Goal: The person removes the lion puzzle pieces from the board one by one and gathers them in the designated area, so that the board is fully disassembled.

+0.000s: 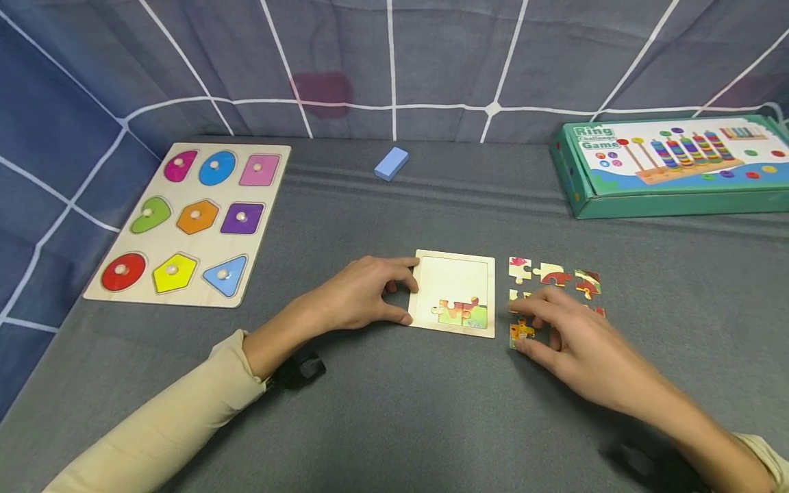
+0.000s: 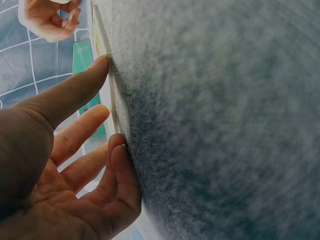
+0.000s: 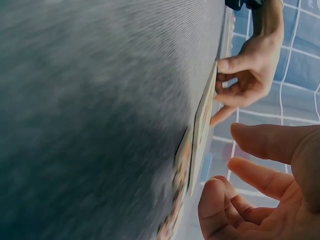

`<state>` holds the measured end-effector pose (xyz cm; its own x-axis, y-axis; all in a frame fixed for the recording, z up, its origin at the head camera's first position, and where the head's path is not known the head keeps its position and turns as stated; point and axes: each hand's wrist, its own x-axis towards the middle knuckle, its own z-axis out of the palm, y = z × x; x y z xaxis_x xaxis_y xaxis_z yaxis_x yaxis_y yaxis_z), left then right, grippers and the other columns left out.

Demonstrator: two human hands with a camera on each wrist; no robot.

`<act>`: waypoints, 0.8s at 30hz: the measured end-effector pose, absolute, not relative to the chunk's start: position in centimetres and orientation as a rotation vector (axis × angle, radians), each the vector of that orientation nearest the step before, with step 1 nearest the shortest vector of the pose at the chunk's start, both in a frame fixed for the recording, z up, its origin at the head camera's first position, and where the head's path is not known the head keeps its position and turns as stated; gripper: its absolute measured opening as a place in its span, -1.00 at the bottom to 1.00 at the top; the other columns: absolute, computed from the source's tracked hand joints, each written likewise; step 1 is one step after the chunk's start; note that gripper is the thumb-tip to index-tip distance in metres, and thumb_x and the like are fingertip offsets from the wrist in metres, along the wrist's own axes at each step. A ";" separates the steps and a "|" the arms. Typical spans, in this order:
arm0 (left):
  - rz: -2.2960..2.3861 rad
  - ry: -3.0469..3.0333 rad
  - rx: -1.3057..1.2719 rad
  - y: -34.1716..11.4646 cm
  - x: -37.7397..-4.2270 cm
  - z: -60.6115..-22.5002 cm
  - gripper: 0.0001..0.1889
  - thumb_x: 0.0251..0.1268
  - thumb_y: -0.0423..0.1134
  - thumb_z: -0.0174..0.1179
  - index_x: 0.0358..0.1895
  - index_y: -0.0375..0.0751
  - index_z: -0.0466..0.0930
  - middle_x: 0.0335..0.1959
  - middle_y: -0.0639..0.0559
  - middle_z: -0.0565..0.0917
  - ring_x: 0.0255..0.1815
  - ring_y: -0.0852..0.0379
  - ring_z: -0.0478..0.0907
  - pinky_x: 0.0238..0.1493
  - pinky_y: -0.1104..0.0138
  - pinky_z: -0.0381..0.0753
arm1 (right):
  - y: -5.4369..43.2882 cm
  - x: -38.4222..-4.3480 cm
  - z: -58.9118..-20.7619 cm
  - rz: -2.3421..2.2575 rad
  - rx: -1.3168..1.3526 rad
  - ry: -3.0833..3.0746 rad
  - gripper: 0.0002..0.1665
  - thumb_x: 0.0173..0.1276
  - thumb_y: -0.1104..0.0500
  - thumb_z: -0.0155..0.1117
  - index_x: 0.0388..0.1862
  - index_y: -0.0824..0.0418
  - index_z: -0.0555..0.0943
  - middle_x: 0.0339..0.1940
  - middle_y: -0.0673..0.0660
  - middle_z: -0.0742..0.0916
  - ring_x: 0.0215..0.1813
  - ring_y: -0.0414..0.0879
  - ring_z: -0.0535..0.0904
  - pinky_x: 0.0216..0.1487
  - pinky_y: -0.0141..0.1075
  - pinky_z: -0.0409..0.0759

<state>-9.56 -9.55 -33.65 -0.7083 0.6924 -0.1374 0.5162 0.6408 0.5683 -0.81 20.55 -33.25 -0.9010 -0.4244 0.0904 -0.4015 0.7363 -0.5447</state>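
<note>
In the head view, a square wooden puzzle tray (image 1: pixel 452 281) lies flat on the grey cloth. Two joined pieces (image 1: pixel 461 313) with red, yellow and green print sit in its lower right part. My left hand (image 1: pixel 370 291) rests at the tray's left edge, thumb at the near corner and fingertips farther up. The left wrist view shows its thumb and fingers spread along that edge. My right hand (image 1: pixel 576 342) hovers low over loose puzzle pieces (image 1: pixel 553 274) right of the tray, hiding some. Its thumb and fingers stand apart with nothing between them in the right wrist view.
A board of knobbed colored shapes (image 1: pixel 224 218) lies at the left. A small blue block (image 1: pixel 392 163) sits at the back middle. A green Ring Challenge Game box (image 1: pixel 666 204) stands at the back right, before a blue checked cloth (image 1: pixel 444 61).
</note>
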 end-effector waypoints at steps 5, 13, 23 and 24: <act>0.730 2.519 0.972 -9.6 -9.6 -33.7 -0.62 0.01 -0.15 0.54 -0.07 -0.10 0.70 0.40 -0.09 0.41 -0.16 0.16 0.55 -0.09 0.24 0.51 | 18.8 -1.3 -33.0 -1.001 -0.699 2.804 -0.52 0.20 0.28 0.49 0.12 0.12 0.63 -0.16 -0.11 0.59 -0.38 -0.28 0.41 -0.38 -0.36 0.41; 0.735 2.514 0.973 -9.7 -9.6 -33.7 -0.62 0.02 -0.14 0.54 -0.06 -0.10 0.69 0.40 -0.09 0.42 -0.16 0.16 0.55 -0.08 0.25 0.51 | 16.4 -2.2 -33.3 -1.013 -0.767 2.744 -0.54 0.23 0.24 0.47 0.12 0.10 0.61 -0.31 -0.11 0.57 -0.41 -0.27 0.41 -0.38 -0.35 0.41; 0.745 2.514 0.971 -9.7 -9.7 -33.8 -0.63 0.02 -0.14 0.54 -0.07 -0.09 0.70 0.39 -0.08 0.43 -0.16 0.17 0.55 -0.09 0.25 0.51 | 15.0 -3.0 -33.6 -0.895 -0.799 2.754 -0.55 0.29 0.13 0.42 0.15 0.13 0.60 -0.14 -0.08 0.65 -0.23 -0.19 0.50 -0.18 -0.16 0.46; 0.746 2.515 0.971 -9.7 -9.7 -33.8 -0.63 0.02 -0.14 0.54 -0.07 -0.09 0.70 0.39 -0.08 0.43 -0.16 0.17 0.55 -0.09 0.25 0.51 | 15.0 -3.0 -33.6 -0.896 -0.796 2.752 -0.55 0.28 0.14 0.43 0.15 0.13 0.60 -0.09 -0.07 0.65 -0.20 -0.19 0.51 -0.15 -0.14 0.47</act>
<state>-9.65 -9.73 -33.83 -0.7074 0.6959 -0.1242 0.5157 0.6282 0.5826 -3.03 14.99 -33.62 -0.8503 -0.5255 0.0301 -0.4425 0.6827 -0.5815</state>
